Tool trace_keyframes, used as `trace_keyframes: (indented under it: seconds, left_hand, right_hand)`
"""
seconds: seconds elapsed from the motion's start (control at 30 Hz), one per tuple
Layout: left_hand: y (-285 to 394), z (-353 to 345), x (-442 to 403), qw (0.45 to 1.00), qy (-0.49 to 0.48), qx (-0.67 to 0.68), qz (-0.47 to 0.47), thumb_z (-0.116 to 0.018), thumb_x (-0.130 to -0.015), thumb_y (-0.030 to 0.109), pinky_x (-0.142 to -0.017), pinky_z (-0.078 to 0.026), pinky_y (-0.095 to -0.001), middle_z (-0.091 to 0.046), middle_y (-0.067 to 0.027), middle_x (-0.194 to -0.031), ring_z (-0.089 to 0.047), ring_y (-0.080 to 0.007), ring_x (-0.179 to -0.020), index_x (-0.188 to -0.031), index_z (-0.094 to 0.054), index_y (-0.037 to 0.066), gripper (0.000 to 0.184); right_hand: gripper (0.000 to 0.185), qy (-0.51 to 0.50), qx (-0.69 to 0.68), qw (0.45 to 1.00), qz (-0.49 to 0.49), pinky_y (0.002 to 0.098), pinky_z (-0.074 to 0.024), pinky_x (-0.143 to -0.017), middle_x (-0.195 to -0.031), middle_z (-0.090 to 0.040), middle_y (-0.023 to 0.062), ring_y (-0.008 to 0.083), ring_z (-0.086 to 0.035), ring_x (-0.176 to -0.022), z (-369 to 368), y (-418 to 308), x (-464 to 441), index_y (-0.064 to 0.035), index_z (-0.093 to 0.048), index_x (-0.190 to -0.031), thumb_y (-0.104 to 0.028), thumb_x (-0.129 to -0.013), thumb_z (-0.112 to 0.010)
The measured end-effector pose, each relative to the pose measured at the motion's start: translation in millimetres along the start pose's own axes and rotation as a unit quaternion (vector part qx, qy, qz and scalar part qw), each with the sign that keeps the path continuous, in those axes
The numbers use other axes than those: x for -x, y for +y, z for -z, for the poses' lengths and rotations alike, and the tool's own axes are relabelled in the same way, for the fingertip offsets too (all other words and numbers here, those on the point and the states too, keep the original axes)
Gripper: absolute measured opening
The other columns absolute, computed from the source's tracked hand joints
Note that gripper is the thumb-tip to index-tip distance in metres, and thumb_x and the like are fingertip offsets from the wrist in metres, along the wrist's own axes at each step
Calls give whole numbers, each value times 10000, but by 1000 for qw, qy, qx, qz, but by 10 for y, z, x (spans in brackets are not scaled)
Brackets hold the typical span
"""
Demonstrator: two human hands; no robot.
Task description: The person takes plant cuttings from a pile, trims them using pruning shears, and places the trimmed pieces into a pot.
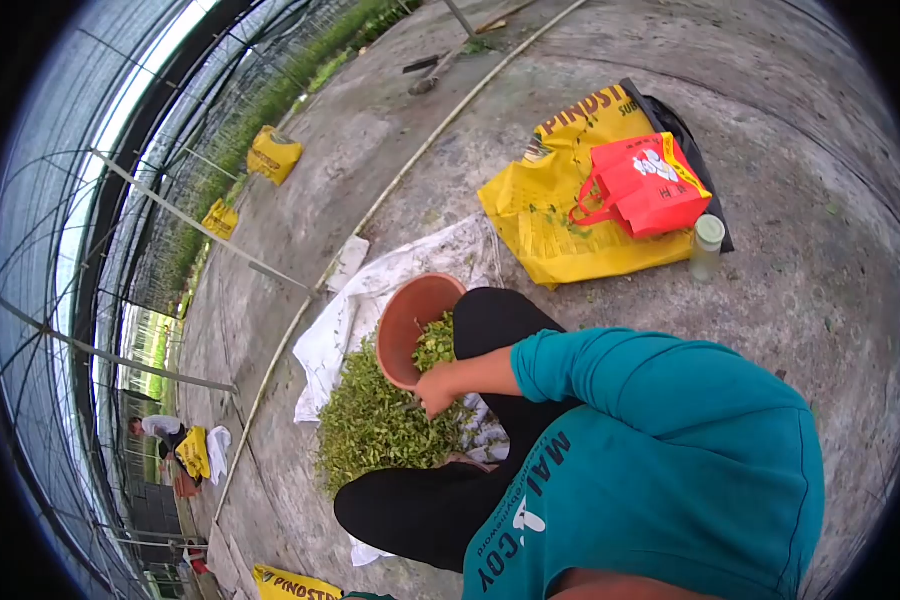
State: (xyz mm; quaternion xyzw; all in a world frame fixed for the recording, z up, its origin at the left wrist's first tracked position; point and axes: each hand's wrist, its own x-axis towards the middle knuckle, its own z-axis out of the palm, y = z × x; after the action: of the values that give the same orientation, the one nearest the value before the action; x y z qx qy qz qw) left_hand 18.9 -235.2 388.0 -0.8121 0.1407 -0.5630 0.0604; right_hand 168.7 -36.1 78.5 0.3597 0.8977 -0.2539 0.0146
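My right hand [436, 390] is closed on the near rim of a reddish-brown plastic bucket [402, 318]. The bucket stands tilted beside my bent leg, and some green leaves [434, 342] show inside its mouth. Right below the bucket, a heap of green leafy cuttings [380, 425] lies in front of me between my legs. Part of the heap rests on a white sheet [320, 365]. My left hand is out of the frame; only some bare skin, apparently of that arm, shows at the bottom edge.
A yellow printed sack [530, 215] lies on the concrete, with a red bag [650, 185] on it and a lidded jar [707, 245] beside it. A long pale pipe [410, 165] crosses the floor. Another person [165, 430] is at the far left by yellow sacks.
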Motion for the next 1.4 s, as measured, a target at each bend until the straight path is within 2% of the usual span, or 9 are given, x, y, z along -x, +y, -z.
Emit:
trace_keyframes:
  seconds: [0.5, 0.57, 0.63, 0.7, 0.83, 1.17, 1.27, 1.3, 1.4]
  left_hand:
    - [567, 446, -138, 989, -60, 95, 92, -627, -816, 398, -845, -462, -305, -642, -96, -1044, -587, -203, -924, -1111, -647, 64, 447]
    - [419, 295, -393, 966, 46, -13, 254, -460, -944, 222, -728, -371, -306, -407, -28, -782, -396, -142, -696, -1142, -499, 68, 253]
    - [248, 247, -441, 954, 32, -187, 233, -492, -923, 408, -940, -402, -373, -494, -92, -1035, -489, -202, -949, -1374, -391, 65, 575]
    - [214, 218, -685, 945, -83, -239, 206, -454, -930, 469, -1029, -375, -441, -504, -125, -1207, -486, -258, -1129, -1407, -354, 68, 631]
    - [563, 495, -430, 908, -42, -332, 252, -442, -938, 442, -1029, -380, -438, -504, -128, -1219, -485, -262, -1140, -1380, -372, 63, 587]
    - [677, 563, -187, 898, -15, -419, 133, -403, -963, 351, -1029, -394, -427, -503, -140, -1258, -480, -276, -1178, -1292, -433, 45, 450]
    - [664, 575, -59, 901, -31, -391, 184, -391, -971, 324, -1030, -398, -424, -502, -143, -1270, -479, -280, -1190, -1266, -451, 40, 414]
    - [744, 633, 18, 903, -29, -383, 190, -387, -973, 315, -1030, -400, -423, -502, -144, -1274, -478, -281, -1193, -1257, -457, 38, 402]
    - [766, 736, 182, 908, -31, -362, 208, -375, -981, 287, -1030, -404, -420, -502, -148, -1286, -477, -286, -1205, -1231, -476, 33, 370]
  right_hand:
    - [427, -28, -36, 999, -11, 518, -448, -776, -1000, -646, 130, 347, -590, -868, 54, -143, 162, -67, -638, -1062, -416, -833, -550]
    - [436, -46, -33, 998, -2, 528, -446, -775, -996, -647, 134, 352, -589, -874, 71, -136, 207, -65, -638, -1060, -423, -822, -560]
    - [448, -15, -17, 1000, -12, 544, -444, -761, -978, -651, 126, 362, -588, -883, -3, -132, 164, -58, -641, -1037, -434, -801, -579]
    - [443, 27, 6, 1000, 1, 522, -453, -757, -956, -655, 121, 361, -589, -890, -247, -23, -51, -46, -643, -1002, -428, -785, -597]
    - [434, -39, -51, 998, 4, 440, -462, -765, -1084, -620, 115, 343, -582, -907, -493, 128, -239, -32, -638, -961, -430, -794, -594]
    - [560, -52, 58, 997, 26, 454, -461, -858, -1193, -589, 104, 327, -561, -1045, -330, 66, -116, -85, -611, -1164, -473, -761, -630]
    - [524, -73, 21, 997, 1, 427, -472, -821, -1086, -638, 114, 326, -594, -964, -203, -91, 20, -67, -613, -1139, -447, -779, -635]
    - [499, -20, 46, 998, 41, 425, -469, -797, -1026, -655, 124, 336, -604, -907, -355, 43, -38, -52, -614, -1108, -434, -787, -639]
    - [489, -69, 41, 997, 22, 430, -465, -791, -1025, -656, 127, 336, -605, -904, -331, -47, 13, -45, -611, -1092, -421, -782, -652]
